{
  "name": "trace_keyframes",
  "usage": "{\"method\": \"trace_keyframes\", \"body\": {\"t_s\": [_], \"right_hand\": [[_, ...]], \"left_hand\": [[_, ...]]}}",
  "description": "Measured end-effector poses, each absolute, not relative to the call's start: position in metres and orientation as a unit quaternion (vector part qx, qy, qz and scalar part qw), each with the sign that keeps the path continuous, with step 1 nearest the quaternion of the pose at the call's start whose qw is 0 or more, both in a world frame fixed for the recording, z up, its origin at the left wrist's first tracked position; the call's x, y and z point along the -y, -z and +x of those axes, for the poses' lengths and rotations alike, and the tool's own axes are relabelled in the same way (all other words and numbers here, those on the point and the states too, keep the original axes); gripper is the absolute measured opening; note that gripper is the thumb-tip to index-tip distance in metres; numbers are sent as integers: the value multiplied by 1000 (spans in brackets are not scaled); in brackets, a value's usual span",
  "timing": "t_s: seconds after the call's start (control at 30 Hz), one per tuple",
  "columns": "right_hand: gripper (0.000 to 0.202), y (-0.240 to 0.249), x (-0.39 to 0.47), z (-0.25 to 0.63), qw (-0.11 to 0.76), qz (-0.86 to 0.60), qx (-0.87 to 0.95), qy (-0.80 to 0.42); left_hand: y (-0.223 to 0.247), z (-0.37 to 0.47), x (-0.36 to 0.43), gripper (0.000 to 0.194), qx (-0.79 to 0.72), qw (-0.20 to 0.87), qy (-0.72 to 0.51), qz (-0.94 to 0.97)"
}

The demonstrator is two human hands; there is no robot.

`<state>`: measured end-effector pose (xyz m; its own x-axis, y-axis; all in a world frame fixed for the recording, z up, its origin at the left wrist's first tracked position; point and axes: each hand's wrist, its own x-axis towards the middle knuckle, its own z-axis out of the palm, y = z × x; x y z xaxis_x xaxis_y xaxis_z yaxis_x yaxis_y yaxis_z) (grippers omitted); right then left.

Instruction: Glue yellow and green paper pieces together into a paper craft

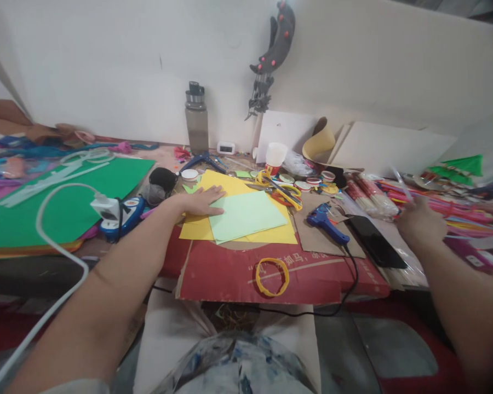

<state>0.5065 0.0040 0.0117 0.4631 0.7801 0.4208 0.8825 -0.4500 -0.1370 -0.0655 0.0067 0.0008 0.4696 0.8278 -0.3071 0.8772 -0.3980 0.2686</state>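
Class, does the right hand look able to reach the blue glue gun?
Probably yes. Between the right hand and the blue glue gun, the black phone lies flat and blocks little, though the hand seems to hold something thin and pale.

A craft workspace, with coloured paper (pixel 254 216), glue gun (pixel 326 224) and scissors (pixel 285 191) on a cluttered table.

wall (pixel 119 65): white, dark ornament (pixel 285 38) hung on it
boards (pixel 390 148): white, leaned vs. wall
table (pixel 166 156): set along wall, pinkish top
light: soft, diffused
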Motion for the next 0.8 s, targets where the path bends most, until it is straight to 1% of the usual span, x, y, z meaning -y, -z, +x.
{"method": "trace_keyframes", "body": {"t_s": [0.07, 0.13, 0.2, 0.23, 0.33, 0.43, 0.5, 0.6, 0.7, 0.8], "right_hand": [[41, -21, -3, 496, 198, -864, 444, 132], [39, -27, -1, 479, 229, -835, 489, 108], [27, -28, 2, 456, 203, -782, 588, 43], [25, -26, 5, 444, 192, -755, 627, 21], [36, -10, 17, 413, 158, -687, 709, -32], [39, 11, 30, 395, 167, -613, 772, -7], [37, 21, 37, 391, 176, -607, 775, 24], [27, 25, 43, 391, 165, -619, 765, 65], [24, 10, 48, 392, 170, -645, 739, 97], [27, -18, 55, 388, 236, -681, 685, 105]], "left_hand": [[-1, -65, -7, 95, -511, 196, 68, 834], [-1, -65, -7, 95, -512, 193, 75, 834], [-1, -65, -8, 95, -513, 190, 81, 833], [-1, -66, -8, 95, -512, 189, 83, 834], [-1, -67, -8, 95, -509, 189, 82, 836], [-1, -68, -8, 95, -509, 193, 76, 835], [0, -68, -9, 95, -509, 196, 69, 836], [0, -69, -9, 93, -506, 199, 62, 837], [0, -69, -10, 90, -508, 199, 56, 836], [-2, -67, -9, 84, -519, 188, 28, 833]]}}
